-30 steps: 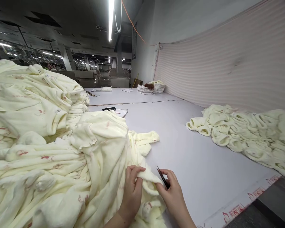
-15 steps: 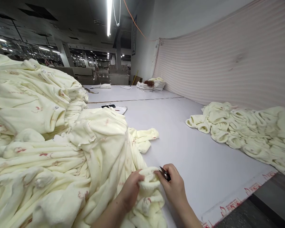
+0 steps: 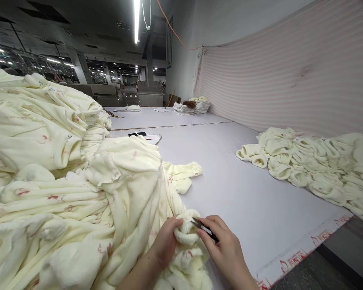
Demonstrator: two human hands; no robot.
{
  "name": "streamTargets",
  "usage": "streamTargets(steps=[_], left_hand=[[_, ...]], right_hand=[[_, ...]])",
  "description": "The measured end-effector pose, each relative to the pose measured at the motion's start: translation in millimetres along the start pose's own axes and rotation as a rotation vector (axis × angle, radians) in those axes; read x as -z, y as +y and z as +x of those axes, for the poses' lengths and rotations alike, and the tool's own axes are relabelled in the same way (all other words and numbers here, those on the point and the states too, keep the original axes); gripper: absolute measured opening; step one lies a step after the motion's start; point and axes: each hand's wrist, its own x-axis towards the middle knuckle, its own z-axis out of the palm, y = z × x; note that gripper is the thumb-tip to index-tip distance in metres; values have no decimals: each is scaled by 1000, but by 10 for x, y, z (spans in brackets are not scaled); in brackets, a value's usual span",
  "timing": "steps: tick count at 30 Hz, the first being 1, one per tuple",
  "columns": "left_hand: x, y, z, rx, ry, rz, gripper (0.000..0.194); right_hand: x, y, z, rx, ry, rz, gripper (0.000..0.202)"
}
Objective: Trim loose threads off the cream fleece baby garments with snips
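Note:
Low in the middle of the head view, my left hand pinches the rolled edge of a pale yellow fleece garment. My right hand is closed around small black snips. Their pointed tips lie at the opening of the garment, just right of my left thumb. The garment's lower part, with red print, hangs in folds between my forearms and touches the large heap beside it.
A big heap of pale yellow garments fills the left side. Another pile lies at the right of the white table. Farther back are a black phone-like object and folded stacks. A striped cloth covers the wall.
The snips have turned, and their tips have moved left and down onto the garment's opening. My right hand has shifted with them. My left hand keeps its grip.

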Motion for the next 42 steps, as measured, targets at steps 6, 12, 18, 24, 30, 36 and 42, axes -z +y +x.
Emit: streamTargets(steps=[6,12,18,24,30,36,42], left_hand=[[-12,25,-11,-14,-3,33,30],[-35,44,-32,-6,-12,78,30],[-12,18,-25,-14,0,56,28],[-29,14,-36,12,-14,26,25],[-14,14,-27,-34,9,225,25],[-20,9,-108,-485,-56,1116,7],[-10,122,-203,21,-188,1343,41]], right_hand=[[17,1,28,2,1,17,26],[25,-31,49,13,-13,17,25],[24,-3,86,1,13,37,26],[78,-6,68,35,-57,5,26],[33,4,106,34,7,61,25],[-116,395,497,-202,96,208,25],[-507,495,1280,-194,61,178,42]])
